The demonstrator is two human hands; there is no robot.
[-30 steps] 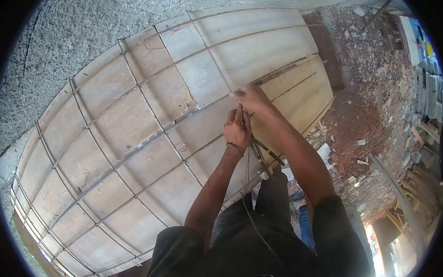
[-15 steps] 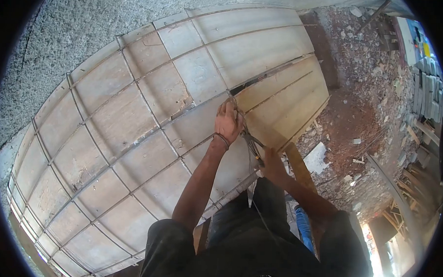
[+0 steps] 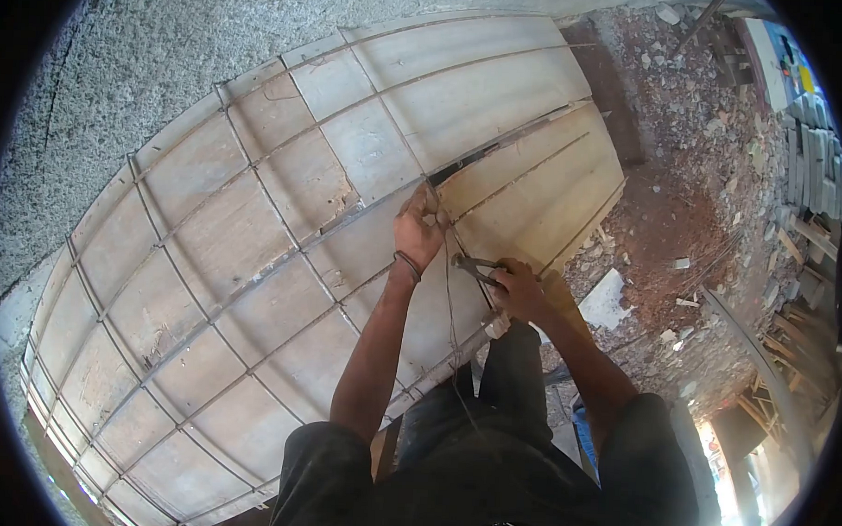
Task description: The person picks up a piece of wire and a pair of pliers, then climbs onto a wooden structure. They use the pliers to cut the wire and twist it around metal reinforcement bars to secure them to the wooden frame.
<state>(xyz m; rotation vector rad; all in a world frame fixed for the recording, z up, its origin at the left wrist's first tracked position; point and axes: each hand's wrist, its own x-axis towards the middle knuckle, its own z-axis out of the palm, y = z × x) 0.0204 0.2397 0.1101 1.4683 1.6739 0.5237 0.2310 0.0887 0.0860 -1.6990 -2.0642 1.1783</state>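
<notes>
My left hand (image 3: 419,233) has its fingers closed around a thin wire (image 3: 450,306) near a crossing of the rebar grid. From there the wire hangs down across the boards toward my legs. My right hand (image 3: 519,290) grips the handles of dark pincers (image 3: 472,264), whose head points left, just below and right of my left hand. Under both hands lie pale panels (image 3: 369,150) crossed by steel rods (image 3: 275,199). A yellowish board (image 3: 535,188) adjoins them on the right, with a dark gap along its upper edge.
A rough grey concrete surface (image 3: 168,59) borders the panels at upper left. On the right, rubble and reddish soil (image 3: 668,234) cover the ground, with a white fragment (image 3: 605,302), a long curved bar (image 3: 747,353) and stacked grey blocks (image 3: 818,175).
The pincers have moved away from my left hand and turned more level. My right hand has shifted slightly up, and my left hand slightly left. The wire now hangs farther left.
</notes>
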